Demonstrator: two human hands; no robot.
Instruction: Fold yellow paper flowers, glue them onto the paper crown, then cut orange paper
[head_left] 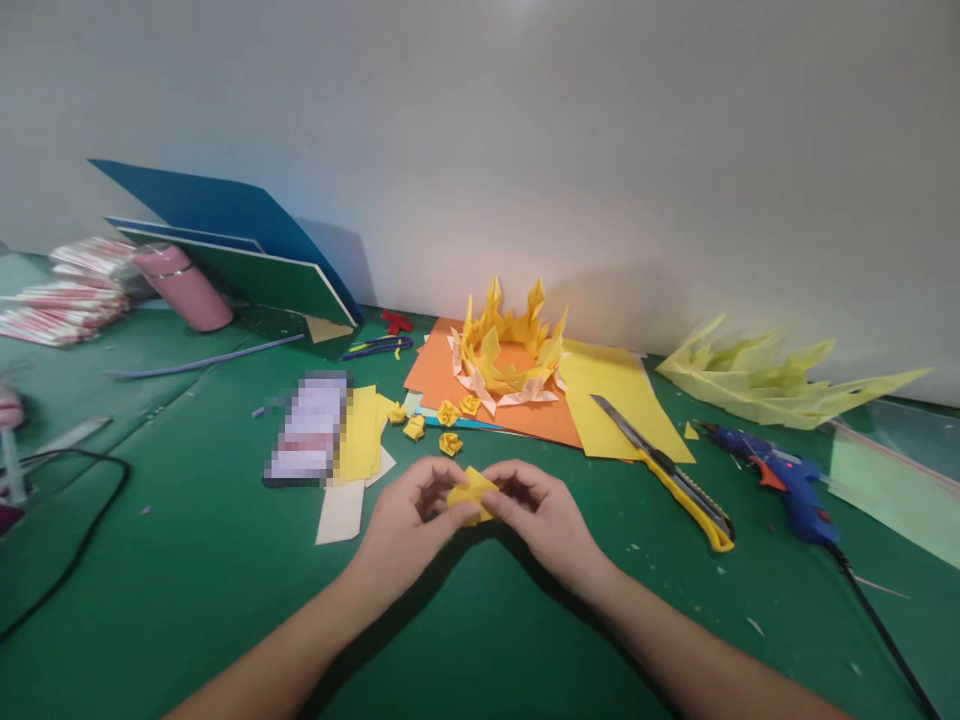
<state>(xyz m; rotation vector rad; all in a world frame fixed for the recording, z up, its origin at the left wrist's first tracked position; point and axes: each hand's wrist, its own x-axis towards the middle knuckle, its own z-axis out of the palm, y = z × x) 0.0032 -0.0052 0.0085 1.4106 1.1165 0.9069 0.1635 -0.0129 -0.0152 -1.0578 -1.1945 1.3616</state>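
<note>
Between my two hands is a small folded piece of yellow paper, held just above the green table. My left hand pinches its left side with thumb and fingers. On the other side, my right hand grips it the same way, its thumb pressed on the front. Just beyond the hands lie several small folded yellow paper roses. Behind them a yellow folded-paper crown with pale pink pieces round its base stands on orange paper. Parts of my fingers are hidden behind the folded paper.
At right lie a yellow utility knife, yellow paper, a blue glue gun with its cord and a pale yellow folded-paper piece. Left are a blurred phone, yellow slips, a pink bottle and boards.
</note>
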